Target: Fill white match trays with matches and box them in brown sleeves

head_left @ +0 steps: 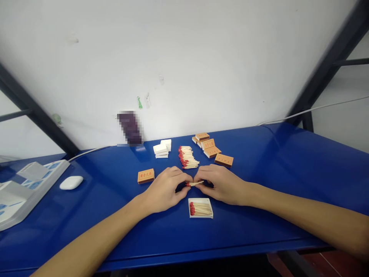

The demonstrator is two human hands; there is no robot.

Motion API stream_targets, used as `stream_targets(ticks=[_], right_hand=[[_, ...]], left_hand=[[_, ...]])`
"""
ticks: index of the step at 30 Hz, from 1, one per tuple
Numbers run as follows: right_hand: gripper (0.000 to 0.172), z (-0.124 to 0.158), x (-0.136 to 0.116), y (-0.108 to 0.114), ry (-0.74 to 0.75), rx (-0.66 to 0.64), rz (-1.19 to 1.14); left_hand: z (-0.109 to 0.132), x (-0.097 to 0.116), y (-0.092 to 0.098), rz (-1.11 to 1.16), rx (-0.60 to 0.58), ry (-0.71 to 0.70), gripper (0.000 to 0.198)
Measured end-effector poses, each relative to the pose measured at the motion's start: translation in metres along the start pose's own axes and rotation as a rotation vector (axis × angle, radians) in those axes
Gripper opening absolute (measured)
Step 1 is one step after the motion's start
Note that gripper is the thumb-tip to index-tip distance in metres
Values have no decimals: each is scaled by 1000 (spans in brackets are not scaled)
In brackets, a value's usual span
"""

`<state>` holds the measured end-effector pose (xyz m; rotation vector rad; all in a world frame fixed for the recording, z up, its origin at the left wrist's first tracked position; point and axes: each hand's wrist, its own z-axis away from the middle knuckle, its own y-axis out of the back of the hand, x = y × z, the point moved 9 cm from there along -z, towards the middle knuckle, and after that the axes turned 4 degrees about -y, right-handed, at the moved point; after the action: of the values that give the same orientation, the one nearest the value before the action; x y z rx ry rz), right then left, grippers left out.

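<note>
Labels: the orange matchbox [146, 176] left of the left hand [168, 188] bears red Chinese characters inside a printed frame; the first three read 安全火, the fourth is less clear. The loose cluster of orange matchboxes [208, 144] at the back, and the single matchbox [224, 160] beside it, carry similar red print, too small to read surely. The dark panel [131, 127] by the wall is pixelated; nothing legible.

Orientation: a few held matches [195, 184] lie between the two hands, just beyond the open white tray [201, 216]. Red heads point left, bare ends right; long axis runs across the view, right end slightly raised. Exact count cannot be told.

Grip: narrow pinch on both sides. Left thumb and forefinger close on the head end; the right hand [221, 184] pinches toward the bare end.

Surroundings: tray matches [201, 209] lie side by side, heads left, bare ends sloping slightly toward the wearer. The match pile [188, 157] behind the hands also has heads left. White box pieces [162, 149] are stacked left of it, all on the blue table [138, 238].
</note>
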<state>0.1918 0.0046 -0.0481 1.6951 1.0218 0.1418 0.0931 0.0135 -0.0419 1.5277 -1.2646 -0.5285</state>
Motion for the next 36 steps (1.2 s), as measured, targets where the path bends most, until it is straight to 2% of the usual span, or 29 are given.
stream_targets(ticks=[6,19,28,36], right_hand=[[12,-1,0,0,-6,-8,-2],[15,-1,2,-3,-37,-40,23],[12,-1,3,-4,-44,-61,20],[14,0,2,-1,-27,-15,0]], left_hand=[[0,-7,1,110,6,74,13],[-3,-5,-1,143,-13,113,11],[-2,-2,-3,56,9,59,12],[-3,1,-2,76,23,51,8]])
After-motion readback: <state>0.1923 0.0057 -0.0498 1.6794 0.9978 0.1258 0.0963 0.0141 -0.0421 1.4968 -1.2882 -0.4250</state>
